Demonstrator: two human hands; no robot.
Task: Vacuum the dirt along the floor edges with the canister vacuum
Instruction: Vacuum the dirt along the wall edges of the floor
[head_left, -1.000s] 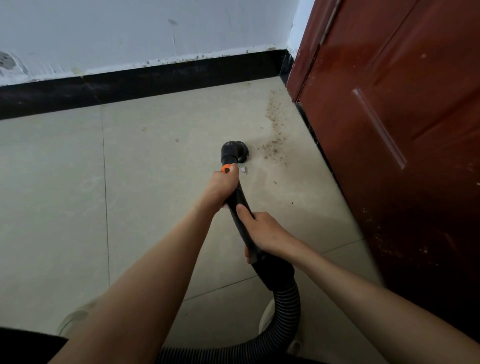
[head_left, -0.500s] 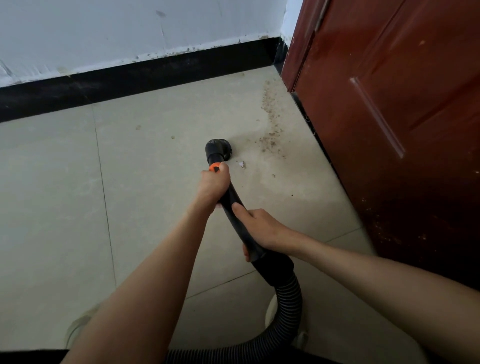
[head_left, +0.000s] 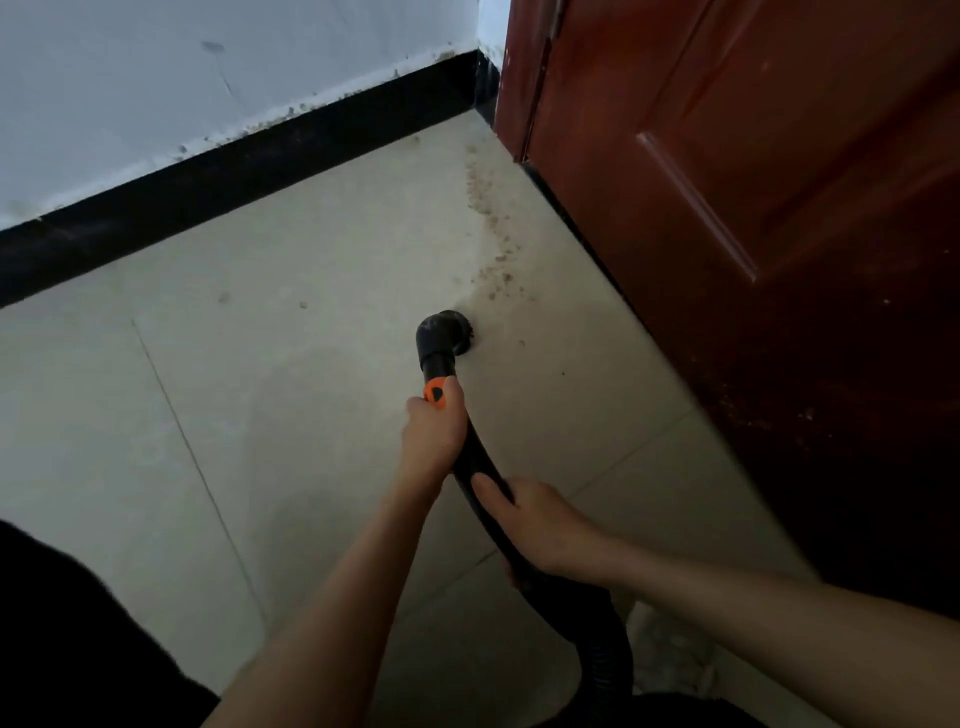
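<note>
A black vacuum wand with a round brush nozzle (head_left: 448, 332) rests on the beige tile floor. My left hand (head_left: 434, 439) grips the wand just below its orange slider (head_left: 435, 393). My right hand (head_left: 535, 525) grips the curved handle lower down, where the ribbed black hose (head_left: 605, 660) begins. A trail of brown dirt (head_left: 491, 228) runs along the floor beside the door, from the corner down to just right of the nozzle. The canister itself is out of view.
A dark red wooden door (head_left: 753, 234) stands close on the right. A white wall with a black skirting board (head_left: 234, 182) runs across the back and meets the door frame in the corner. Something dark (head_left: 78, 649) fills the lower left. A light-coloured shoe (head_left: 670, 654) shows beside the hose.
The nozzle has moved right, over the small white scrap and up to the lower end of the dirt trail. The view has tilted and shifted toward the door. Both hands keep their grips.
</note>
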